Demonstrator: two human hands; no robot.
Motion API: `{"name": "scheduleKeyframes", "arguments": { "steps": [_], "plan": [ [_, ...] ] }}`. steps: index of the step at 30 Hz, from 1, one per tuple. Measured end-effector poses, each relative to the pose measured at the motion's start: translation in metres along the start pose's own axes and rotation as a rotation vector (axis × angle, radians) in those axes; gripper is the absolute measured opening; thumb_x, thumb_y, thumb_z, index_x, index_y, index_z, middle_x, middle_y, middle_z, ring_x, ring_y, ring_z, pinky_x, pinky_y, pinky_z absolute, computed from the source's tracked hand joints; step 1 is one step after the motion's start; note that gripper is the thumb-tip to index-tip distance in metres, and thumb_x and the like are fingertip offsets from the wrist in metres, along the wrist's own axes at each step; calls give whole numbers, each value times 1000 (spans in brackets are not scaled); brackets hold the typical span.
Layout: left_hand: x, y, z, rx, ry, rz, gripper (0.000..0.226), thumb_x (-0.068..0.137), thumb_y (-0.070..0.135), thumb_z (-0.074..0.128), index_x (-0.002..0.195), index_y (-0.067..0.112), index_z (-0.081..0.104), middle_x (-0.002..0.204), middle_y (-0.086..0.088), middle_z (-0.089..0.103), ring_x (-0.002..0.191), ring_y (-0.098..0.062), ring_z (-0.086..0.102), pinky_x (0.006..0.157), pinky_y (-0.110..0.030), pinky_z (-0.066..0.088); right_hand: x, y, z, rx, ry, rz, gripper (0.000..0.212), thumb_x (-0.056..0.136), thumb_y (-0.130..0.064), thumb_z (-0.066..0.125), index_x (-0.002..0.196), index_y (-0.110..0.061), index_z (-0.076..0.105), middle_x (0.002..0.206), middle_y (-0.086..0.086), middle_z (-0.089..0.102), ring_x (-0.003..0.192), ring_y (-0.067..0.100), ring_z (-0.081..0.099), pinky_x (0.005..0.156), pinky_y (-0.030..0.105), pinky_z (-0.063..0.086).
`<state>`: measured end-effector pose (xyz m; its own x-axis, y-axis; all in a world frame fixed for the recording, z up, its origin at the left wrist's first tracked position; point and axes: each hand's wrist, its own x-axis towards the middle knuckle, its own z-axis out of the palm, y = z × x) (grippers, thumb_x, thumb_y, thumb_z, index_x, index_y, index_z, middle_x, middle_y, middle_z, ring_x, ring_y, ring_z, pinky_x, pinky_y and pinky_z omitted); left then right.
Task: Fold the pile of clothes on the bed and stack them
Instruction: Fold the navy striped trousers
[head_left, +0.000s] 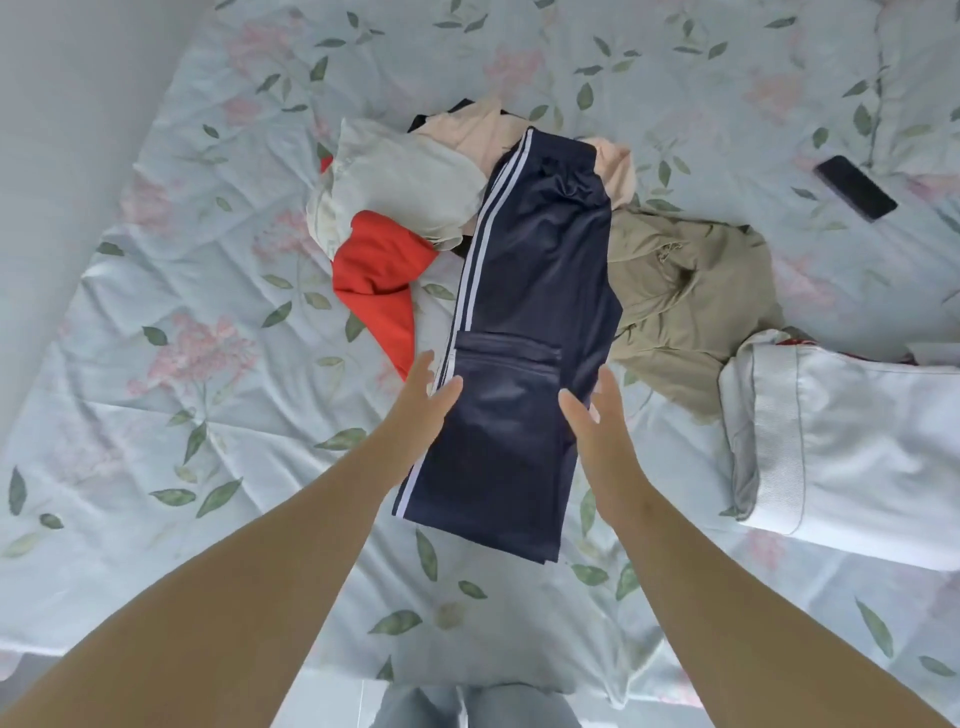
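Note:
Navy track pants with white side stripes (524, 312) lie lengthwise on the bed, folded in half along the legs, their far end resting on the clothes pile. My left hand (423, 402) hovers at the pants' left edge and my right hand (597, 415) at their right edge, both with fingers straight and holding nothing. The pile behind holds a white garment (405, 182), a red one (379, 280), a peach one (615, 171) and a khaki one (680, 301). A folded white garment (852, 447) sits at the right.
A black phone (854, 188) lies on the floral bedsheet (182, 364) at the far right. A white wall (62, 156) borders the bed on the left. The bed's near edge runs just in front of my legs (467, 706).

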<state>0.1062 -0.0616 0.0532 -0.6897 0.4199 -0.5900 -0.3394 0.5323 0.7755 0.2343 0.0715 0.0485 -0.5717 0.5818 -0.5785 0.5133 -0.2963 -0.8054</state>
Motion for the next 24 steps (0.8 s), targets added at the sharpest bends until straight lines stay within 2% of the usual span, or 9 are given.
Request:
{"name": "scheduleKeyframes", "arguments": {
  "steps": [3, 7, 10, 12, 14, 16, 19, 22, 24],
  "plan": [
    [14, -47, 2, 475, -131, 118, 62, 96, 25, 50, 149, 24, 19, 155, 5, 22, 141, -12, 22, 113, -29, 22, 7, 46, 11, -410, -80, -88, 72, 91, -33, 59, 149, -34, 17, 156, -12, 21, 142, 15, 23, 115, 41, 27],
    [28, -111, 3, 1098, -408, 201, 74, 89, 38, 55, 150, 27, 14, 158, 7, 12, 146, -13, 6, 114, -36, 22, 13, 110, 23, -1021, -272, -99, 70, 88, -37, 56, 147, -34, 20, 156, -8, 18, 142, 19, 17, 111, 39, 26],
    [38, -150, 8, 1393, -560, 235, 78, 88, 52, 51, 150, 26, 11, 159, 4, 2, 146, -16, -4, 116, -39, 12, 17, 149, 31, -1199, -382, -127, 58, 86, -36, 55, 140, -31, 35, 149, -9, 28, 137, 18, 23, 105, 35, 27],
    [41, -171, 7, 1529, -604, 278, 85, 85, 59, 51, 150, 25, 8, 159, 2, -6, 146, -19, -10, 116, -42, 5, 23, 167, 32, -1277, -426, -143, 65, 82, -42, 59, 140, -30, 34, 148, -8, 25, 137, 19, 21, 105, 35, 26],
    [43, -187, 2, 1614, -576, 354, 89, 84, 59, 53, 150, 26, 3, 159, 1, -9, 146, -20, -11, 116, -42, 3, 25, 179, 30, -1365, -419, -222, 76, 74, -44, 69, 140, -29, 35, 146, -4, 28, 134, 23, 28, 104, 37, 30],
    [45, -194, -6, 1632, -502, 518, 82, 87, 51, 55, 151, 28, 10, 160, -2, 3, 147, -21, 1, 116, -42, 10, 27, 184, 28, -1392, -332, -372, 72, 58, -31, 84, 125, -23, 57, 130, 4, 52, 115, 29, 53, 88, 40, 46],
    [50, -193, -13, 1456, -331, 892, 53, 75, 32, 76, 125, 20, 62, 132, -5, 58, 122, -23, 55, 93, -39, 49, 35, 189, 24, -1252, -237, -516, 46, 66, -11, 80, 110, -17, 69, 111, 4, 65, 98, 32, 61, 79, 41, 50],
    [61, -183, -15, 1248, -275, 1102, 25, 72, 24, 79, 94, 13, 75, 93, -1, 74, 85, -21, 71, 60, -30, 56, 45, 178, 21, -1095, -287, -353, 29, 89, -10, 54, 113, -21, 66, 99, -4, 65, 97, 27, 57, 76, 34, 45],
    [63, -170, -17, 1268, -401, 933, 20, 86, 33, 64, 99, 19, 71, 82, 5, 69, 73, -21, 67, 54, -25, 47, 48, 169, 19, -1026, -331, -205, 27, 93, -16, 46, 112, -25, 63, 90, -4, 61, 88, 25, 57, 67, 31, 43]
  ]
}}
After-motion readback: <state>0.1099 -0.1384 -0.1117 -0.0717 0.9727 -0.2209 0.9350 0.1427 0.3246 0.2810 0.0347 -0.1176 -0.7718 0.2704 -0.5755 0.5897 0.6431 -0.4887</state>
